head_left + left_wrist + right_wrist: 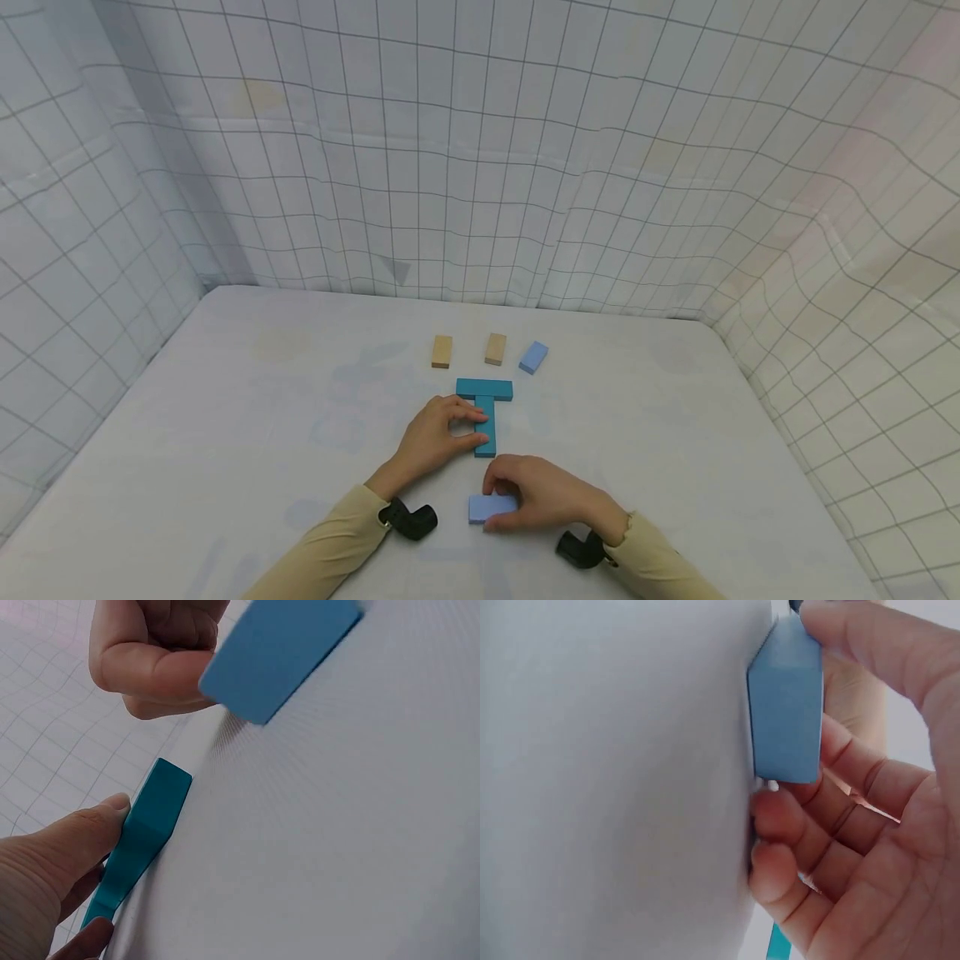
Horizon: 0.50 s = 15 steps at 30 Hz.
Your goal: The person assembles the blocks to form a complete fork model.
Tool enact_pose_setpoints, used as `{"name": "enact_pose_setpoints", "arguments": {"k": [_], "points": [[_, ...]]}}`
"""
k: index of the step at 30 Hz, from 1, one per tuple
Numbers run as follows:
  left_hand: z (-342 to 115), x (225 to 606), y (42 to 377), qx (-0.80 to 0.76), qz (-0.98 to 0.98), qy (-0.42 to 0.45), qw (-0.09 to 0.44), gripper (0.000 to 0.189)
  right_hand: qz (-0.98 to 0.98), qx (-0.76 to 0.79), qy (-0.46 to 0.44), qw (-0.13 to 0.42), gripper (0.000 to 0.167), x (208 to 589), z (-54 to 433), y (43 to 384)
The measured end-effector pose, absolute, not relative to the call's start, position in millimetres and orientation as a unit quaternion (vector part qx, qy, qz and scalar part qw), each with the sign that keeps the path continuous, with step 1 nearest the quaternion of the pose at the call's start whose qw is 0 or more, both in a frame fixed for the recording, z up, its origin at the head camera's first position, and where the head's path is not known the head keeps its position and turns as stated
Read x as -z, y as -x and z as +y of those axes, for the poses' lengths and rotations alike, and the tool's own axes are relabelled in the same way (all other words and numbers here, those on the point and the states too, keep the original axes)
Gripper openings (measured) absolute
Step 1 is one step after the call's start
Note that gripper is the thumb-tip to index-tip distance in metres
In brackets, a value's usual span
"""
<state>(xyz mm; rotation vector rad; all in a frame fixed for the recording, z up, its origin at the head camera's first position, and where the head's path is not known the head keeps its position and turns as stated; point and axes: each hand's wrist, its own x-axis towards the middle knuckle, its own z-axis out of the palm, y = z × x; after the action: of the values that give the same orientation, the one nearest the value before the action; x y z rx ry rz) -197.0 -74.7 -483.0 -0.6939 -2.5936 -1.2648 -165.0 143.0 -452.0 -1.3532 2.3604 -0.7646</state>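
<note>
Two teal blocks form a T: a crossbar block (484, 389) lies across the far end of a stem block (485, 429). My left hand (438, 433) holds the stem block, thumb and fingertips bent onto it from the left; in the left wrist view the thumb lies on the teal stem (142, 825). Nearer the body, my right hand (543, 492) grips a light blue block (489, 508) between thumb and fingers. The right wrist view shows the blue block (786, 720) close to the table, whether touching I cannot tell. Fingers hide its right end in the head view.
Behind the T lie two tan wooden blocks, one to the left (442, 352) and one in the middle (495, 349), and another light blue block (533, 357) turned at an angle. Gridded white curtains (480, 167) enclose the white table (637, 417) at the back and sides.
</note>
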Motion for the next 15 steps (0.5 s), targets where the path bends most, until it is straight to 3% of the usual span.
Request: {"name": "enact_pose_setpoints", "arguments": {"k": [15], "points": [[-75,482,198,0.415,-0.872,0.243,0.092,0.029,0.874,0.218,0.413,0.134,0.039,448,155,162]]}}
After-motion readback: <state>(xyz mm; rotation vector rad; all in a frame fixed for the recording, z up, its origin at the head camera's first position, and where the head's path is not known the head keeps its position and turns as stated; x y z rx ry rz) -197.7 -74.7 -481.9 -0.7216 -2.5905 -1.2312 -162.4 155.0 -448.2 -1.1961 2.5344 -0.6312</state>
